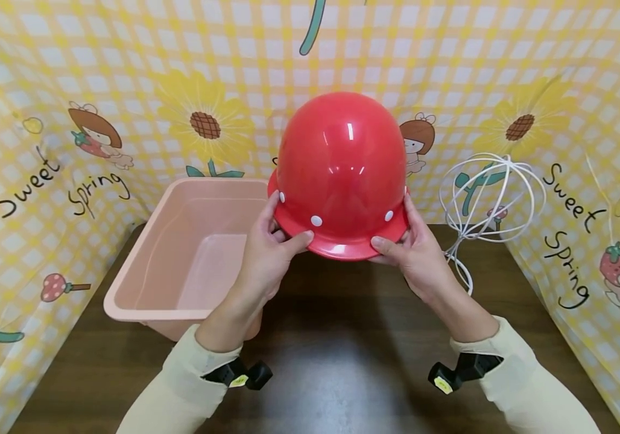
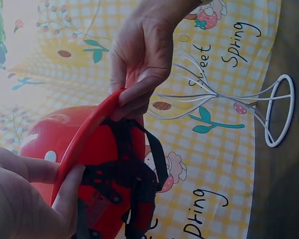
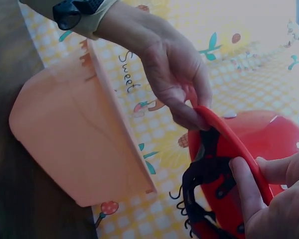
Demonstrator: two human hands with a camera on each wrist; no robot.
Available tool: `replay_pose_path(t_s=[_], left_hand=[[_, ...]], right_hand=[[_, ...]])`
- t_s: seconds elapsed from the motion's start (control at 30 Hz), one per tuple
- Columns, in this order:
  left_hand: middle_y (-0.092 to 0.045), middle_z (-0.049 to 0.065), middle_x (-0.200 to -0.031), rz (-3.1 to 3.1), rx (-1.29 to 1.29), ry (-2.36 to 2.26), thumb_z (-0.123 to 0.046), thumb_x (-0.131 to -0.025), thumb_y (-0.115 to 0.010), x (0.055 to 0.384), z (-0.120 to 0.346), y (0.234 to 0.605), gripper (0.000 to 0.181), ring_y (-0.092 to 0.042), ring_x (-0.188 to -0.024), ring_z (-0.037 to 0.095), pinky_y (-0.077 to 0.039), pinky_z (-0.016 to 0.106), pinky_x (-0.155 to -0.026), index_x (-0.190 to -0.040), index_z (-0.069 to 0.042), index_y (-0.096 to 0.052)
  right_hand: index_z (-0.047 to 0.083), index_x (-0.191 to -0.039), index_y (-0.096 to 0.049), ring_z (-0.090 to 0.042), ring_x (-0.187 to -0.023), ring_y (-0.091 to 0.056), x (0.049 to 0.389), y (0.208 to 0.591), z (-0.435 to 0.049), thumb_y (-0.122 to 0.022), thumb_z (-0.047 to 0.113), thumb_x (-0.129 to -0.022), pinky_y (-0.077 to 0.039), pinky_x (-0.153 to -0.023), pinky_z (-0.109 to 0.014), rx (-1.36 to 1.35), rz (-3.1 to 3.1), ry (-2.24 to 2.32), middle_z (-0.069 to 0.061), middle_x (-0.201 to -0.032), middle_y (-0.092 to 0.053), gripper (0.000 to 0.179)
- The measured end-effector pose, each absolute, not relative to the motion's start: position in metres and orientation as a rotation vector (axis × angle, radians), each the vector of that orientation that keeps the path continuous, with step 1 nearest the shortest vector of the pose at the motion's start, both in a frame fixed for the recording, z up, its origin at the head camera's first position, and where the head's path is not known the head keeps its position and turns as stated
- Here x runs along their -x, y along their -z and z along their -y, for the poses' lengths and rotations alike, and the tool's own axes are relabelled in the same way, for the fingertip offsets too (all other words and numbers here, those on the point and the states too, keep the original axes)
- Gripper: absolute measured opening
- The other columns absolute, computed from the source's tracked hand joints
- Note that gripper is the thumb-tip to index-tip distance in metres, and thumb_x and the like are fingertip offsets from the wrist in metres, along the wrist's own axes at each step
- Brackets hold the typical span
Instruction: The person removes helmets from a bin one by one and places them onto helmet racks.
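A red hard hat (image 1: 342,163) with white dots along its lower edge is held up above the table, dome upward and brim toward me. My left hand (image 1: 266,250) pinches the brim on the left, thumb on top and fingers beneath. On the right side my right hand (image 1: 418,253) grips the brim the same way. Both wrist views show the black inner straps (image 2: 134,184) hanging inside the shell. The right wrist view looks at the hat's underside, where fingertips press the brim from below.
An open pink plastic bin (image 1: 142,271) stands on the left of the dark wooden table (image 1: 332,361). A white wire stand (image 1: 464,232) with a balloon-shaped top is at the back right. Yellow checked cloth (image 1: 310,66) with printed flowers surrounds the back and sides.
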State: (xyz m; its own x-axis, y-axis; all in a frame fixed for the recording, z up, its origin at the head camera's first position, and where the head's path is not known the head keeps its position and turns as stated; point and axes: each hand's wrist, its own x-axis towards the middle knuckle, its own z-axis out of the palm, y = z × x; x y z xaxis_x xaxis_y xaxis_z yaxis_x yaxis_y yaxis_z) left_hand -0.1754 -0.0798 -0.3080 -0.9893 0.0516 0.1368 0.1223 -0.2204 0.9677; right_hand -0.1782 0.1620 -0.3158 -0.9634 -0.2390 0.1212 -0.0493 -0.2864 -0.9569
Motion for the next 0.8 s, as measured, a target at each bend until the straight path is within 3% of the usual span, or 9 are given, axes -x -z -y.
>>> replay_pose_path(t_s=[0.47,0.8], left_hand=[[-0.049,0.013,-0.140,2.049,0.165,2.320,0.006,-0.085,-0.076,0.175,0.073,0.306,0.097,-0.060,-0.120,0.029,-0.060,0.042,-0.086,-0.162,-0.016,-0.020],[-0.047,0.013,-0.141,1.988,0.178,2.401,0.008,-0.087,-0.073,0.177,0.061,0.303,0.093,-0.059,-0.123,0.029,-0.059,0.043,-0.085,-0.160,-0.015,-0.019]], right_hand=[[0.033,-0.165,-0.006,-0.027,-0.132,-0.051,0.178,0.322,-0.170,-0.048,-0.018,-0.097,-0.059,-0.083,-0.040,0.427,-1.700,2.463,-0.008,-0.163,-0.023,0.095],[0.029,-0.165,-0.002,-0.024,-0.130,-0.051,0.175,0.307,-0.179,-0.050,-0.014,-0.097,-0.060,-0.083,-0.036,0.389,-1.876,2.367,-0.008,-0.163,-0.021,0.093]])
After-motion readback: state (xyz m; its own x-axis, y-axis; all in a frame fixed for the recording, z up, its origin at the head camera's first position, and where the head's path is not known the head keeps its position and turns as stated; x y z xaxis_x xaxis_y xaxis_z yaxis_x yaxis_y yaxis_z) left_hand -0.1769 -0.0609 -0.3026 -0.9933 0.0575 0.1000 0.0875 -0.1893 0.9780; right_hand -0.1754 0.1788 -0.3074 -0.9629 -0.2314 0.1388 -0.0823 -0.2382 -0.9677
